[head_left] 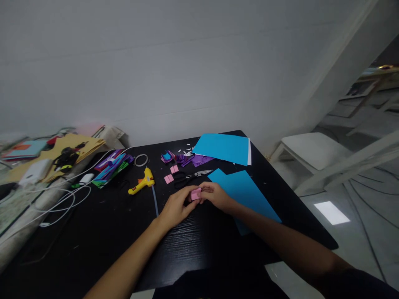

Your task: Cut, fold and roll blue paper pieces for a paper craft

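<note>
Between my hands, just above the black table (193,245), is a small pink piece of paper (195,193). My left hand (176,206) grips its left side, fingers closed around it. On its right side, my right hand (215,196) pinches the same piece. Two pink folded paper pieces (168,179) lie just beyond my left hand. Scissors (190,177) with black handles rest behind my hands, blades pointing right. Under my right forearm lies a blue sheet (246,189) with a notch cut from its far edge.
A yellow glue gun (144,181) lies left of my hands, near a roll of tape (141,160). Purple paper scraps (201,160) and a stack of blue sheets (226,147) are at the back. Coloured paper strips (112,166) and white cables (73,195) lie left. A white chair (314,149) stands right.
</note>
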{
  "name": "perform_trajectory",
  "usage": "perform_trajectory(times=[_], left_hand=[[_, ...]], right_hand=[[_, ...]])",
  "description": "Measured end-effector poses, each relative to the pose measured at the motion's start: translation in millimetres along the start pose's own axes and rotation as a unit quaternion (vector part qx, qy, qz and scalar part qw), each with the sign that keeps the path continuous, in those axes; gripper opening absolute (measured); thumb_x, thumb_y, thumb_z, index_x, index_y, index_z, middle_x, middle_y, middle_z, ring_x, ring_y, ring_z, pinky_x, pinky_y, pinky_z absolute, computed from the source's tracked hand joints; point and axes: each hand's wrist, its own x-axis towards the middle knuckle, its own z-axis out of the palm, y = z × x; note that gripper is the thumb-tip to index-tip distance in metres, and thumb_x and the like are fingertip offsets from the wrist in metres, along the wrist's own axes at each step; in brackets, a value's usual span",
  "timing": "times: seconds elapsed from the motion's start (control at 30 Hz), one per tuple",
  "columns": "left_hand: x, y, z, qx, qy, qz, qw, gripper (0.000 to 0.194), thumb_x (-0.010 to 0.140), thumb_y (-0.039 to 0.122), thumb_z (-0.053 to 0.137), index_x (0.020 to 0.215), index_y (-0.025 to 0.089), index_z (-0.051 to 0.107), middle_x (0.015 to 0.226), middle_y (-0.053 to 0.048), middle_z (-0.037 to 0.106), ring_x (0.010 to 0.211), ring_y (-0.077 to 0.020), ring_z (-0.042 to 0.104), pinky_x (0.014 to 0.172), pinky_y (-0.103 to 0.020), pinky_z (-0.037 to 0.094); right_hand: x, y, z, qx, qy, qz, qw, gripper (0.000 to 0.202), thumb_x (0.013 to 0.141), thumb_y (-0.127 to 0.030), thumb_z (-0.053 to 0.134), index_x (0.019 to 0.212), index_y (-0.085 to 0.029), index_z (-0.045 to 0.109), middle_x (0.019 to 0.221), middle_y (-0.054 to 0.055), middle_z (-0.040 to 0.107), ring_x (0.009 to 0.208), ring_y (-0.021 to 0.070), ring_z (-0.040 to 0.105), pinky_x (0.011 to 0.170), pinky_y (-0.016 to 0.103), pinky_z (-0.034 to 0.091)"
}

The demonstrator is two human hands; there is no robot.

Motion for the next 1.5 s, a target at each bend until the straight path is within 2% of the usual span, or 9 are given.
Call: perform_trajectory(times=[0.27, 0.6, 0.8, 1.27, 1.5], left_hand=[[-2.2, -5.7, 2.1, 0.004, 0.008, 0.011, 1.0, 0.04, 0.096, 0.025, 0.062, 0.136, 0.023, 0.055, 0.125, -0.007, 0.07, 0.106, -0.0195, 0.07, 0.09, -0.03, 0.056], [-1.5, -4.4, 2.3, -0.006, 0.016, 0.017, 1.0, 0.038, 0.096, 0.026, 0.062, 0.134, 0.024, 0.057, 0.124, -0.007, 0.071, 0.11, -0.0196, 0.07, 0.095, -0.031, 0.055], [-2.1, -5.2, 1.8, 0.003, 0.013, 0.024, 1.0, 0.045, 0.094, 0.025, 0.065, 0.138, 0.024, 0.054, 0.131, -0.008, 0.068, 0.117, -0.022, 0.068, 0.1, -0.036, 0.055], [-1.6, -5.3, 1.3, 0.006, 0.011, 0.029, 1.0, 0.039, 0.097, 0.028, 0.062, 0.135, 0.023, 0.057, 0.12, -0.008, 0.072, 0.106, -0.0208, 0.071, 0.092, -0.034, 0.058], [-1.3, -4.2, 1.6, -0.002, 0.016, 0.026, 1.0, 0.04, 0.096, 0.027, 0.063, 0.135, 0.023, 0.055, 0.124, -0.009, 0.07, 0.109, -0.0214, 0.07, 0.094, -0.036, 0.056]], right_hand=[[-0.4, -3.8, -1.0, -0.006, -0.011, 0.004, 1.0, 0.013, 0.072, -0.023, 0.072, 0.082, -0.016, 0.069, 0.073, -0.001, 0.068, 0.063, 0.0127, 0.061, 0.067, 0.027, 0.048], [-0.7, -3.3, -1.9, 0.011, -0.028, 0.016, 0.999, 0.029, 0.067, -0.032, 0.085, 0.084, -0.014, 0.069, 0.076, 0.001, 0.07, 0.069, 0.0137, 0.062, 0.072, 0.029, 0.048], [-1.6, -4.1, -0.3, 0.009, -0.019, 0.025, 0.999, 0.029, 0.068, -0.033, 0.085, 0.083, -0.015, 0.069, 0.077, 0.001, 0.071, 0.071, 0.0143, 0.062, 0.074, 0.029, 0.047], [-0.8, -2.7, -0.5, 0.004, -0.02, 0.026, 0.999, 0.028, 0.068, -0.034, 0.085, 0.082, -0.016, 0.07, 0.076, 0.001, 0.07, 0.068, 0.0143, 0.061, 0.071, 0.03, 0.047], [-1.3, -6.0, -2.4, 0.01, -0.03, 0.025, 0.999, 0.028, 0.069, -0.035, 0.085, 0.083, -0.014, 0.071, 0.074, 0.001, 0.069, 0.066, 0.0132, 0.06, 0.07, 0.029, 0.047]])
